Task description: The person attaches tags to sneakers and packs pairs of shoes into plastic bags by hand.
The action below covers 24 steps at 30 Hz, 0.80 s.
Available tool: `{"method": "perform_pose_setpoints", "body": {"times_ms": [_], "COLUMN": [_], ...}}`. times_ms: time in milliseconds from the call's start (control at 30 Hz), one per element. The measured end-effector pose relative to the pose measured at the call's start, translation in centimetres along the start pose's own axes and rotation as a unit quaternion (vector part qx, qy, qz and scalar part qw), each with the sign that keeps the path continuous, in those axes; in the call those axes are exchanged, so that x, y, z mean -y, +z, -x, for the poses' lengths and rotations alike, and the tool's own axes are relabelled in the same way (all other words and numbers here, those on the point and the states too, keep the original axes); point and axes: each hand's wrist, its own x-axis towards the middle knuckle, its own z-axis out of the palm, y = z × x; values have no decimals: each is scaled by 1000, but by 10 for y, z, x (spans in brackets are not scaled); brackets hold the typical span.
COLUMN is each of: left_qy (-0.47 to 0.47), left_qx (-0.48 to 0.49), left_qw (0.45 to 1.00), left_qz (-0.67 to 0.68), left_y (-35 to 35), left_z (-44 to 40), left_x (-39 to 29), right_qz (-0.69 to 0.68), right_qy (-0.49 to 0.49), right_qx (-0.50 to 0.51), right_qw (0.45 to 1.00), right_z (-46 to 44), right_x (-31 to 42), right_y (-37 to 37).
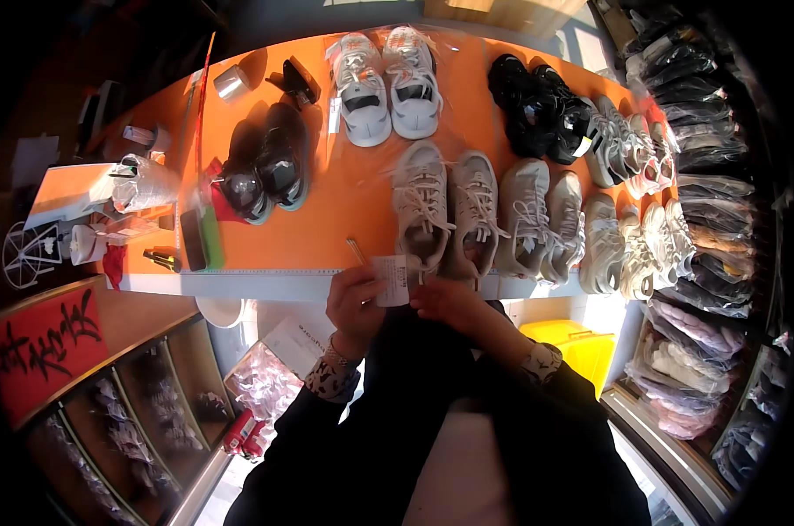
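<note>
My left hand (351, 302) pinches a small white paper tag (392, 280) with printed text, held up at the table's front edge. A thin pale stick (356, 252) shows just above its fingers; whether the hand holds it too I cannot tell. My right hand (454, 307) is beside the tag, its fingers closed together below the heel of a grey-white lace-up sneaker (421, 206). What those fingers grip, if anything, is hidden. The matching sneaker (474, 210) stands close on the right, both heels towards me.
More sneakers (527, 219) line the orange table (344, 193) to the right. White sneakers (362, 96) stand at the back, dark shoes (283, 158) at left. A tape roll (231, 82) and utility knife (162, 259) lie left. Bagged goods (704, 202) fill shelves at right.
</note>
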Motion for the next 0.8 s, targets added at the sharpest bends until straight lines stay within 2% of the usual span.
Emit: {"method": "perform_pose_setpoints", "body": {"times_ms": [33,100,233,300,500,800], "left_qy": [-1,33,49,73,86,103], "left_qx": [0,7,19,34,32,47], "left_qw": [1000,999,999,997,996,993], "left_qz": [-2,-9,9,5,-13,-17], "left_y": [-1,-3,-8,-9,-6,-2], "left_z": [1,1,-1,-2,1,1], "left_x": [0,0,0,1,4,6], "right_qz": [0,-57,-58,6,117,152], "right_qy": [2,-62,-81,-160,-261,-308], "right_qx": [0,-43,-86,-110,-146,-139], "right_qw": [1000,995,991,981,947,929], "right_z": [-4,-7,2,13,20,21], "right_x": [-2,-4,-4,-5,-8,-9], "right_y": [-5,-7,6,18,23,24]}}
